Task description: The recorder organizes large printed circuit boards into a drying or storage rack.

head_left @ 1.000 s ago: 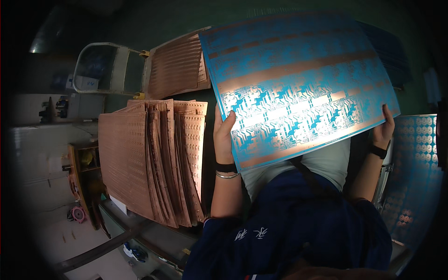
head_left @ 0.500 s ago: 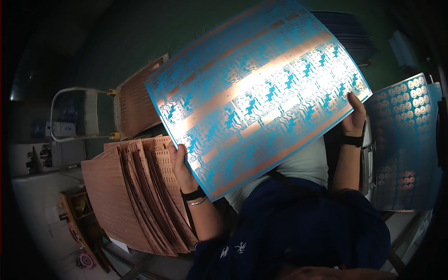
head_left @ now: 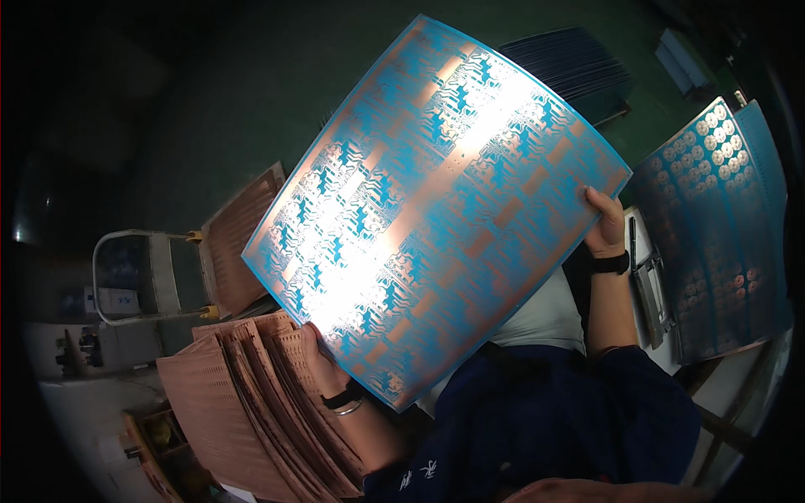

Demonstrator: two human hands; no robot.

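Note:
A large copper-and-blue circuit board panel (head_left: 453, 210) is held up in front of me, tilted, with bright glare across its left and upper parts. My left hand (head_left: 321, 360) grips its lower left edge, thumb on the face and the other fingers hidden behind. On the right edge, my right hand (head_left: 605, 222) pinches the panel the same way. Below my left hand leans a stack of bare copper panels (head_left: 226, 411), several sheets standing on edge. Right of my right hand stand blue panels with round copper patterns (head_left: 713, 226).
A trolley with a white tubular handle (head_left: 126, 318) stands at the left, with another copper panel (head_left: 241, 243) beside it. Behind the held board lies a dark stack of sheets (head_left: 570, 71) on the green floor. A wooden box (head_left: 163, 453) sits at the lower left.
The panel has swung and tilted in my hands, its right edge now further left and its left corner lower. The glare has shifted to its left side. Both hands keep their hold.

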